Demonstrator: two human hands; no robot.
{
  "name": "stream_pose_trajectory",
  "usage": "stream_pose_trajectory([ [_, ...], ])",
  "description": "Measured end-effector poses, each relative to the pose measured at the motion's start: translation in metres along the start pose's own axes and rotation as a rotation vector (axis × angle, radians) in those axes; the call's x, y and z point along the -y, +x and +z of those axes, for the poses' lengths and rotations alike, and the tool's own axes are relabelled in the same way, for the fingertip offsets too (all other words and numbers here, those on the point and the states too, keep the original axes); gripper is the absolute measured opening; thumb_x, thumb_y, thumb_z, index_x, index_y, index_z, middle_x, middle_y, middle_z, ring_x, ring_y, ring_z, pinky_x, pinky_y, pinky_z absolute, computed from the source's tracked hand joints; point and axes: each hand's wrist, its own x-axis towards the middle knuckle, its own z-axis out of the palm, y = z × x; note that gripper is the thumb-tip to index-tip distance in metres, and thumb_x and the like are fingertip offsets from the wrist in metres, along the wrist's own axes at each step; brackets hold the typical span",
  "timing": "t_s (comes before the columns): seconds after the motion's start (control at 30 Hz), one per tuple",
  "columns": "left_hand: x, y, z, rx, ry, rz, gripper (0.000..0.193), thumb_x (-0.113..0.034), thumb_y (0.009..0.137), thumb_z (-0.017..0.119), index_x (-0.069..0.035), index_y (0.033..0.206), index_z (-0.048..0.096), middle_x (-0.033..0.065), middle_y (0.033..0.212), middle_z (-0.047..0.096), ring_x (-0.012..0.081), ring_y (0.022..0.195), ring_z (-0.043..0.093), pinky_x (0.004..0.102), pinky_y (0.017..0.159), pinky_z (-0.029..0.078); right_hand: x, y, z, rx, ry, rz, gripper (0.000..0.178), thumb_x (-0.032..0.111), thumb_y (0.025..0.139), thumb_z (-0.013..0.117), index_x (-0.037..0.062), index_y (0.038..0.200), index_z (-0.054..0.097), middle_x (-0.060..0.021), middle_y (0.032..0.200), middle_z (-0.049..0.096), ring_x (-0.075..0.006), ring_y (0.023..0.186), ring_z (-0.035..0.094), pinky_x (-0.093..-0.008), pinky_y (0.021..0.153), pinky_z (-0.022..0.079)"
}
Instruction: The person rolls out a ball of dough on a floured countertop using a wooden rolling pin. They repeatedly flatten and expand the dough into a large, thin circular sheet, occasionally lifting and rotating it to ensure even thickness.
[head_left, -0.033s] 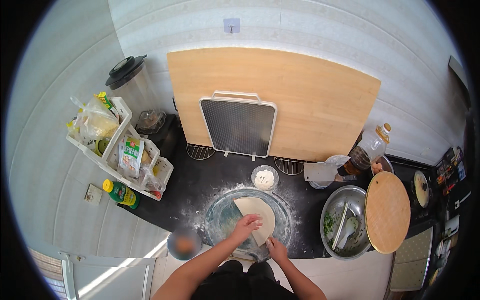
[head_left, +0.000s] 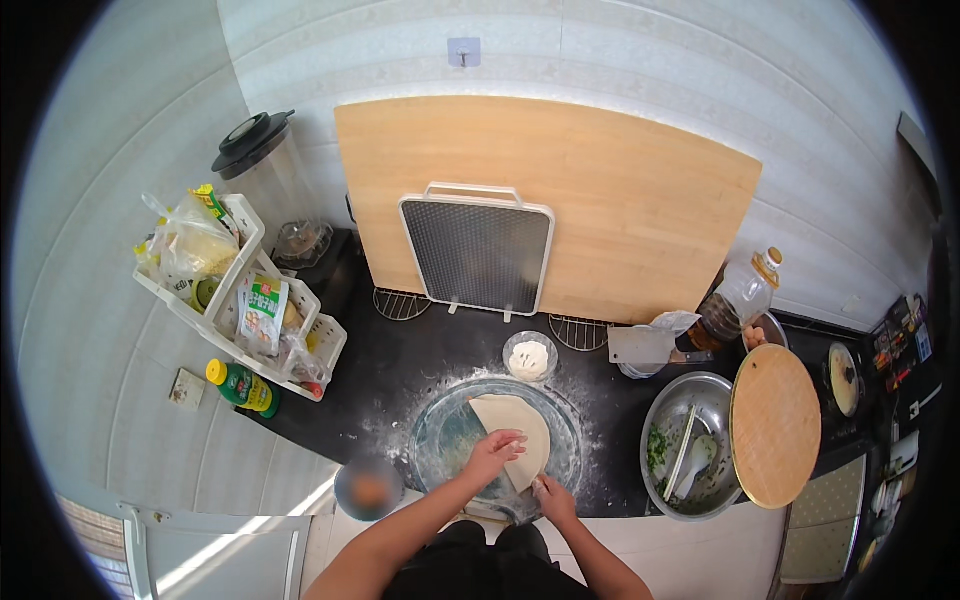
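A pale half-round piece of folded dough [head_left: 523,417] lies on a flour-dusted round glass-like board [head_left: 436,443]. My left hand [head_left: 495,451] rests over the dough's middle, its fingers stretched out toward the right. At the near right corner of the dough, my right hand [head_left: 547,497] pinches the edge between its closed fingers. Just beyond the board stands a small clear bowl of white flour [head_left: 528,357], with finger marks in the flour.
Right of the board stands a steel bowl [head_left: 655,500] with chopped greens, chopsticks and a white spoon; a round wooden board [head_left: 777,425] overlaps its rim. A cleaver [head_left: 640,345] lies behind. White baskets [head_left: 213,318] and a green bottle [head_left: 243,388] are at the left. Loose flour dusts the black counter.
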Motion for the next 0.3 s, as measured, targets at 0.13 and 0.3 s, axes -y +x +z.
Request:
stream_pose_trajectory([
  [0.13,0.020,-0.002,-0.050,-0.254,0.105,0.042,0.023,-0.015,0.096,0.057,-0.003,0.116,0.058,0.0067,0.109,0.068,0.0159,0.092,0.065,0.0281,0.083,0.051,-0.011,0.002,0.003,0.006,0.181,-0.070,0.033,0.030,0.096,0.050,0.0071,0.115,0.064,-0.0104,0.087,0.066,-0.0214,0.083,0.064,-0.0349,0.076,0.048],
  [0.3,0.029,-0.002,-0.108,-0.566,-0.169,-0.185,0.046,-0.035,0.093,0.063,-0.004,0.125,0.050,0.0063,0.110,0.067,0.0185,0.094,0.065,0.0304,0.086,0.051,0.017,-0.022,-0.029,0.130,0.118,-0.107,0.035,0.029,0.096,0.051,0.0040,0.117,0.063,-0.0082,0.088,0.066,-0.0200,0.081,0.063,-0.0315,0.076,0.048],
])
